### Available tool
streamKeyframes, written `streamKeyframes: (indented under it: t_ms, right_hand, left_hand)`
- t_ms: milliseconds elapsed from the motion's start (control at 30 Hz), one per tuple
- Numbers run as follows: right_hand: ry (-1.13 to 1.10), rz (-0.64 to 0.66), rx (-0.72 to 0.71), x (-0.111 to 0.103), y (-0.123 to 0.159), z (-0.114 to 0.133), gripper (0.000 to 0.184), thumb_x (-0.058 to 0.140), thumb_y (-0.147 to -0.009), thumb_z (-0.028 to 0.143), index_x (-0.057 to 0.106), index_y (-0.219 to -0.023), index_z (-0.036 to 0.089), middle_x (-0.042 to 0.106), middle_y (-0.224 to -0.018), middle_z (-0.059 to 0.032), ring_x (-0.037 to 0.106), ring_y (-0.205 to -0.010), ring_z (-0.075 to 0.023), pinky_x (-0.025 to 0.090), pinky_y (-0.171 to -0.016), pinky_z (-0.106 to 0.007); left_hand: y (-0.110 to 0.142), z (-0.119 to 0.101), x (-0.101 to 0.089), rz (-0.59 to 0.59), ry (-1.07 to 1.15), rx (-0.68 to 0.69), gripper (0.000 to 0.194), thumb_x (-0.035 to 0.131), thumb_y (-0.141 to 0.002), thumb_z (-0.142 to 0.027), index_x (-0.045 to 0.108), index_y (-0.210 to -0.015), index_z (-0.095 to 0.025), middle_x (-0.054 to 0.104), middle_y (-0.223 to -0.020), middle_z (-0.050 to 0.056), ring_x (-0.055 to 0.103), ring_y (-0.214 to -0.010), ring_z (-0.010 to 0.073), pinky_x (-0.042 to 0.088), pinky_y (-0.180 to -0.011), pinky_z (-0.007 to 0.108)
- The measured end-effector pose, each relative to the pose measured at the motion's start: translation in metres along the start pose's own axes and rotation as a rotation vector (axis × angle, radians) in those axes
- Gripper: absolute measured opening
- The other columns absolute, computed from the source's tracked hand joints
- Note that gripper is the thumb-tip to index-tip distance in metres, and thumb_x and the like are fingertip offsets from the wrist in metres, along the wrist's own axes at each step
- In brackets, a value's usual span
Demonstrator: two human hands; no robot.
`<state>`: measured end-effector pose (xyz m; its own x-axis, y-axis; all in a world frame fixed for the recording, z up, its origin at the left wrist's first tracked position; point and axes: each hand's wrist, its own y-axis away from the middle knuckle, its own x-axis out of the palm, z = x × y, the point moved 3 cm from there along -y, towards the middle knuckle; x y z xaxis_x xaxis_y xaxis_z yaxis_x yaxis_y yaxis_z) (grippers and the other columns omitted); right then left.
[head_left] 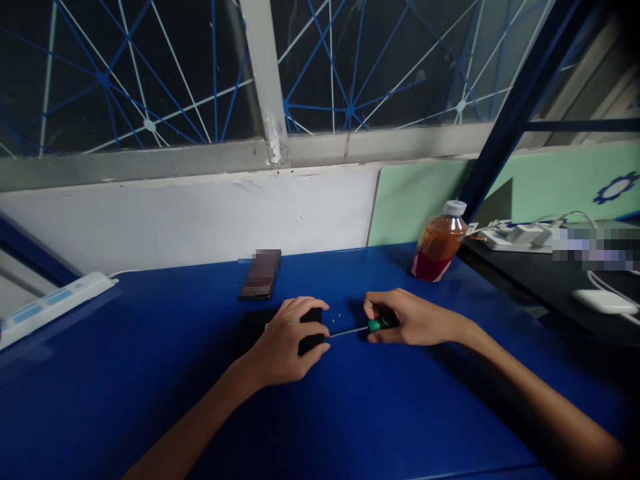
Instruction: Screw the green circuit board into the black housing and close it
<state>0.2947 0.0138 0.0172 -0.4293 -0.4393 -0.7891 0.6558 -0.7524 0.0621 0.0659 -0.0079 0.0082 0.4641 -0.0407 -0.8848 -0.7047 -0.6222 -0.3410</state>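
My left hand [287, 343] is spread over a black box-like object [254, 324] and grips it, fingers bent over its right end. Much of the box is hidden beneath the hand. In my right hand [413, 319] is a screwdriver [373, 325] with a green and black handle, its thin metal shaft pointing left. The shaft's tip reaches the right end of the black box, close to my left fingertips; whether it sits in a screw is too small to tell. Several tiny bits [336, 319], perhaps screws, lie on the blue table [320, 427] between my hands.
Behind the box lies a dark phone [261, 275]. A bottle of orange-red drink [439, 243] stands at the back right. A white power strip [60, 307] lies at the left. Another power strip with plugs [523, 237] and a white adapter [603, 301] are on the dark surface at right.
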Motion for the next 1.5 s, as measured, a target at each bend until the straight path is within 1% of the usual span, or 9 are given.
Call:
streamKeyframes:
  t_ms: [100,367,533,700,1000,1100,1233,1400,1500]
  right_hand:
    - [-0.004,-0.014,-0.012,-0.001,0.0,0.002,0.027,0.064,-0.079,0.042,0.049,-0.081,0.02,0.048,-0.061,0.0053,0.041,-0.054,-0.0096,0.029,-0.05,-0.024]
    - [-0.061,-0.019,-0.032,-0.003,0.001,0.002,0.021,0.064,-0.078,0.033,0.049,-0.079,0.019,0.049,-0.065,0.0047,0.041,-0.056,-0.0092,0.029,-0.05,-0.023]
    - [-0.097,-0.027,-0.035,-0.002,0.001,0.001,0.02,0.063,-0.078,0.032,0.048,-0.079,0.019,0.051,-0.066,0.0039,0.041,-0.056,-0.0093,0.03,-0.051,-0.023]
    - [-0.108,-0.037,-0.029,-0.004,0.001,-0.002,0.018,0.063,-0.078,0.032,0.049,-0.08,0.019,0.054,-0.068,0.0028,0.043,-0.058,-0.0099,0.031,-0.052,-0.024]
    - [-0.24,-0.127,0.0,-0.024,0.009,-0.012,0.02,0.062,-0.078,0.032,0.047,-0.077,0.019,0.05,-0.072,0.0026,0.046,-0.062,-0.0107,0.035,-0.055,-0.025]
    - [-0.213,-0.147,0.009,-0.028,0.011,-0.015,0.019,0.062,-0.077,0.031,0.048,-0.077,0.019,0.051,-0.073,0.0017,0.047,-0.063,-0.0115,0.035,-0.056,-0.025]
    - [-0.145,-0.165,0.028,-0.028,0.011,-0.021,0.018,0.062,-0.077,0.031,0.05,-0.077,0.018,0.053,-0.071,0.0016,0.047,-0.062,-0.0116,0.035,-0.055,-0.025]
    - [-0.139,-0.179,0.038,-0.027,0.01,-0.029,0.019,0.062,-0.077,0.034,0.05,-0.077,0.019,0.052,-0.069,0.0021,0.047,-0.061,-0.0113,0.035,-0.054,-0.025]
    - [-0.076,-0.2,0.061,-0.024,0.008,-0.033,0.022,0.061,-0.079,0.038,0.05,-0.078,0.019,0.053,-0.069,0.0018,0.047,-0.059,-0.0117,0.035,-0.053,-0.025]
  left_hand:
    - [0.0,0.0,0.0,-0.007,0.009,-0.005,0.011,0.057,-0.083,-0.024,0.066,-0.087,-0.024,0.055,-0.121,0.006,0.048,-0.115,0.0287,0.037,-0.095,0.056]
    - [-0.001,-0.001,-0.001,-0.032,0.031,-0.038,0.011,0.057,-0.083,-0.023,0.068,-0.083,-0.024,0.056,-0.12,0.006,0.05,-0.113,0.0287,0.037,-0.094,0.055]
    - [-0.001,0.001,-0.001,-0.047,0.064,-0.079,0.01,0.059,-0.083,-0.026,0.068,-0.08,-0.025,0.058,-0.118,0.003,0.052,-0.111,0.0261,0.038,-0.094,0.053]
    - [-0.001,0.003,0.001,-0.051,0.059,-0.07,0.016,0.053,-0.088,-0.024,0.068,-0.084,-0.026,0.058,-0.117,0.003,0.052,-0.11,0.0236,0.038,-0.095,0.052]
    - [-0.007,-0.001,0.008,-0.086,-0.074,-0.014,0.018,0.05,-0.09,-0.021,0.069,-0.091,-0.025,0.058,-0.116,0.005,0.051,-0.11,0.0248,0.039,-0.092,0.05]
    - [-0.016,-0.003,0.013,-0.065,-0.169,0.038,0.019,0.05,-0.09,-0.022,0.069,-0.091,-0.023,0.057,-0.117,0.007,0.049,-0.112,0.0265,0.037,-0.092,0.052]
    - [-0.025,-0.001,0.017,-0.063,-0.239,0.011,0.019,0.054,-0.089,-0.025,0.067,-0.102,-0.022,0.057,-0.119,0.009,0.049,-0.113,0.0273,0.035,-0.093,0.052]
    - [-0.018,0.003,0.006,-0.029,-0.198,-0.03,0.025,0.056,-0.088,-0.031,0.062,-0.111,-0.025,0.055,-0.123,0.006,0.047,-0.116,0.0254,0.035,-0.097,0.049]
    - [-0.006,0.008,-0.004,0.041,-0.201,-0.022,0.036,0.059,-0.085,-0.041,0.058,-0.119,-0.029,0.05,-0.129,0.006,0.043,-0.12,0.029,0.035,-0.098,0.053]
